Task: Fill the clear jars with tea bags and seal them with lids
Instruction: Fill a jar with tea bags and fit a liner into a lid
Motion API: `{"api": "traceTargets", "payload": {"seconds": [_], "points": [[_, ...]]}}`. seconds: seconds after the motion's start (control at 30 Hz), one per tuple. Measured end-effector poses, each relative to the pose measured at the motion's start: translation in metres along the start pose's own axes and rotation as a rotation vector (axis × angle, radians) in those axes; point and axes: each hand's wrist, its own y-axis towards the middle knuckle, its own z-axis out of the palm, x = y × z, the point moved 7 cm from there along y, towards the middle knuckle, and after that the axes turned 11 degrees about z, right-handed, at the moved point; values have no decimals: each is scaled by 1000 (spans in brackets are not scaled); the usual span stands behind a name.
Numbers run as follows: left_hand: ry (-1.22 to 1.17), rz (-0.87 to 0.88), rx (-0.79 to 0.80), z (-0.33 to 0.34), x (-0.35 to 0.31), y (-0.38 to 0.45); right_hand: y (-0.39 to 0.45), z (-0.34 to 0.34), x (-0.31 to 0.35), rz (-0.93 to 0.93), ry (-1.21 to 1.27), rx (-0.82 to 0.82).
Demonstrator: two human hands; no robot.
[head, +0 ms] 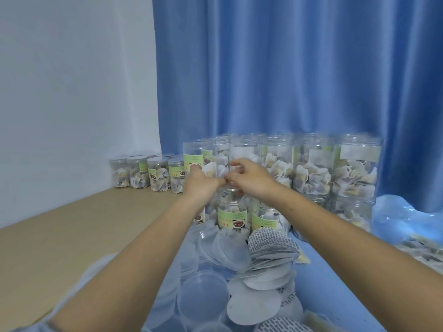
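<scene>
Clear jars [318,168] filled with tea bags stand stacked in two rows against the blue curtain. My left hand [201,182] and my right hand [251,178] reach out together to one upper-row clear jar [224,152]. Both hands grip it, left hand on its left side, right hand curled over its front, thumbs almost touching. The jar's lower part is hidden behind my hands. Below them stand green-labelled jars [232,215]. Clear plastic lids [203,295] and round foil seal discs [271,248] lie heaped in front.
Several lidded jars [157,174] stand in a row at the back left by the white wall. A brown board [72,236] covers the left. Loose tea bags [426,250] and a crumpled blue plastic bag [402,212] lie at the right.
</scene>
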Motion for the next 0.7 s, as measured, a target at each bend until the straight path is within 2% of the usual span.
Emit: {"api": "traceTargets", "payload": {"seconds": [0.1, 0.27, 0.47, 0.6, 0.7], "points": [[-22, -32, 5, -9, 13, 16, 22, 12, 3, 8, 24, 6], [9, 22, -3, -13, 29, 51, 63, 39, -3, 61, 28, -13], [-103, 20, -24, -17, 60, 80, 99, 67, -14, 161, 296, -1], [-206, -58, 89, -9, 74, 85, 106, 83, -20, 177, 320, 67], [-246, -16, 105, -6, 75, 81, 101, 82, -23, 180, 396, 38]]}}
